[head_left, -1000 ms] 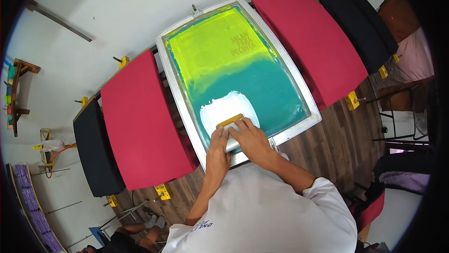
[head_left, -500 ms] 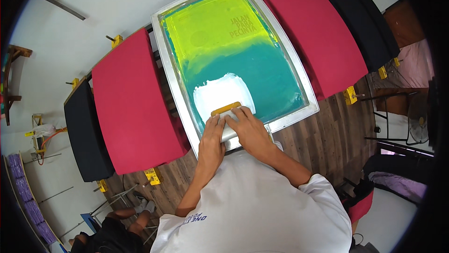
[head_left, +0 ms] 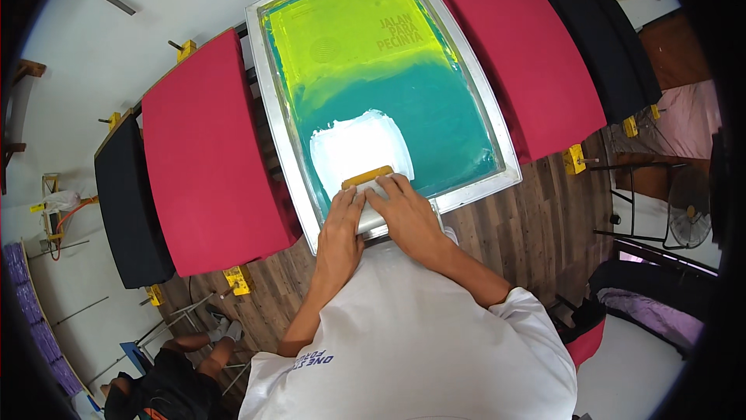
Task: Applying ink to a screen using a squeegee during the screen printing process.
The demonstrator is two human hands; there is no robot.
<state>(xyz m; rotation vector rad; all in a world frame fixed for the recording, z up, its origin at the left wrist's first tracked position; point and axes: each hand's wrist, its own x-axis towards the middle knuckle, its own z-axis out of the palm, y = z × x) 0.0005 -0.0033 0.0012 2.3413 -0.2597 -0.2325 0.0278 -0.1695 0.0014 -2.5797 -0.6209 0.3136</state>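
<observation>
Under both hands (head_left: pixel 412 224), the squeegee (head_left: pixel 367 178).

The left hand (head_left: pixel 340 226) and right hand (head_left: pixel 408 218) partly cover the squeegee (head_left: pixel 367 177), its lower edge seemingly hidden.

My left hand (head_left: pixel 339 226) and right hand (head_left: pixel 408 218) sit close side by side, backs up, fingers (head_left: pixel 397 190) curled forward in a grip; my left forearm (head_left: pixel 308 310) slants in steeply from lower left, my right forearm (head_left: pixel 475 278) more flatly from lower right
</observation>
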